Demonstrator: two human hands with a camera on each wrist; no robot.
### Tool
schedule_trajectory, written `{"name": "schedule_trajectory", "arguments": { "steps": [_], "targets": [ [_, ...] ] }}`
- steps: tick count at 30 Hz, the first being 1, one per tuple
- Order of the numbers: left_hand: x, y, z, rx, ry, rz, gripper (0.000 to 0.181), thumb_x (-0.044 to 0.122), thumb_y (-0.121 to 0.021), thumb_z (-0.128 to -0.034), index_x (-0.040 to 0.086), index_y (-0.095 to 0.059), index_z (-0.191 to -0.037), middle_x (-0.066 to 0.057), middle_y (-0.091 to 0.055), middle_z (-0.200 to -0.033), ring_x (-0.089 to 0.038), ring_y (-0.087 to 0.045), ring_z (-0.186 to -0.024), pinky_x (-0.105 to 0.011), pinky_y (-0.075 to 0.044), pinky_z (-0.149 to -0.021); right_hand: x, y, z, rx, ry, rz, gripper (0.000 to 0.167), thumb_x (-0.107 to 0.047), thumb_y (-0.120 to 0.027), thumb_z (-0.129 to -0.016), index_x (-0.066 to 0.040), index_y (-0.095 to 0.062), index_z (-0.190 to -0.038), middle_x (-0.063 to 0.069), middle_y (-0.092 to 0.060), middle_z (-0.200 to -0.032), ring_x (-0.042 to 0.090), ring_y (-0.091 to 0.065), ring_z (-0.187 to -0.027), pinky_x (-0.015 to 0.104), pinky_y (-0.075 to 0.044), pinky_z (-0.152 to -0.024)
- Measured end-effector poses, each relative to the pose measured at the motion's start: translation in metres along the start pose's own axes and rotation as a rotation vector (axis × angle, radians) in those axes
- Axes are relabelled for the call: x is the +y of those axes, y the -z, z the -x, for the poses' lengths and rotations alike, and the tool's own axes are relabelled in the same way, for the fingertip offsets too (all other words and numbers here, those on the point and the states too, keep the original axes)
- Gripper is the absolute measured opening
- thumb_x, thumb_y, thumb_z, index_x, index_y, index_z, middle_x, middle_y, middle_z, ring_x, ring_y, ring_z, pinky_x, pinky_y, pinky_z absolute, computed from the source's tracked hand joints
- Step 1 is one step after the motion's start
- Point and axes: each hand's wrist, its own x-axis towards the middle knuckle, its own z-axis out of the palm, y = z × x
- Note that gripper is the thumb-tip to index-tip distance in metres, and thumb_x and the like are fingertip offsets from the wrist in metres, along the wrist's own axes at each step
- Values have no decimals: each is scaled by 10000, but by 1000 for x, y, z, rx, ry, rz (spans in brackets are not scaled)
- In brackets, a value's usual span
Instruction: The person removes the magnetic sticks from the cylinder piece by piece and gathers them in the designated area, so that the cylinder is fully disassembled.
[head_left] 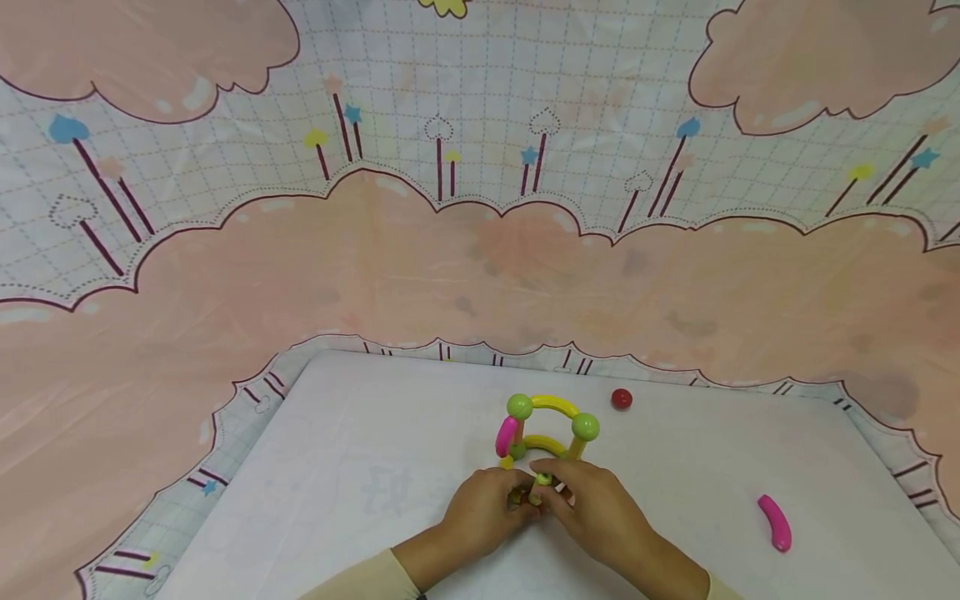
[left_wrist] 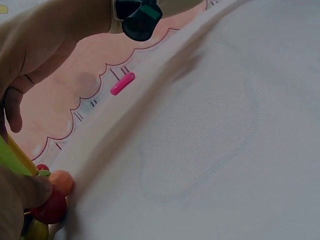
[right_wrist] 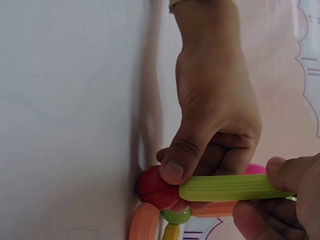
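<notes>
The left hand [head_left: 483,510] grips a glossy red ball [right_wrist: 156,187]; the right hand [head_left: 600,508] pinches a ribbed green rod [right_wrist: 225,187] touching it, at the near side of a ball-jointed frame [head_left: 544,443] on the surface [head_left: 300,500].

The lime-green plastic rod [right_wrist: 230,188] looks matt and ridged lengthwise; the round red plastic ball [right_wrist: 151,188], smooth and softly glossy. The curved pink plastic stick [head_left: 776,523] is shiny. The white tabletop [head_left: 337,417] looks matt, the peach-and-white printed, cloth-like backdrop [head_left: 420,267] faintly creased.
</notes>
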Motion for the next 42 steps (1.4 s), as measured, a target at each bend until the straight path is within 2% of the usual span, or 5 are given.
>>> {"name": "schedule_trajectory", "arguments": {
  "steps": [12,16,23,35,42],
  "targets": [
    [0,2,0,-17,1,20,257,215,-849,-860,169,-780,-1103,179,-707,-963,20,-595,-852,-243,-513,-764,6,5,4,-12,-18,6,280,-154,-818,-883,-127,-727,-1147,-140,-684,-886,-17,-598,-751,256,-561,-670],
    [-1,1,0,-18,1,7,275,223,-853,-855,176,-779,-1116,171,-717,-1002,19,-611,-899,-275,-522,-813,6,11,6,-44,-56,34,264,-192,-823,-879,-136,-730,-1120,-136,-695,-912,-16,-610,-760,235,-551,-673],
    [1,2,1,-12,7,-1,291,241,-854,-852,169,-783,-1125,142,-731,-1033,-1,-620,-934,-286,-529,-824,7,17,8,-79,-128,104,260,-235,-848,-853,-177,-726,-1075,-155,-692,-888,-5,-607,-751,220,-537,-663],
    [1,2,1,-12,-5,-12,295,248,-849,-855,161,-784,-1129,131,-737,-1050,-15,-633,-945,-296,-533,-833,12,17,11,-41,-85,9,260,-123,-844,-847,-121,-715,-1074,-144,-679,-847,-21,-599,-735,237,-561,-659],
    [1,3,0,-27,18,-20,293,255,-847,-856,172,-785,-1131,152,-732,-1038,-1,-625,-945,-318,-525,-863,12,15,13,-11,-80,-14,262,-100,-850,-835,-137,-718,-1059,-124,-709,-862,-19,-626,-739,263,-577,-667]
  ]
}}
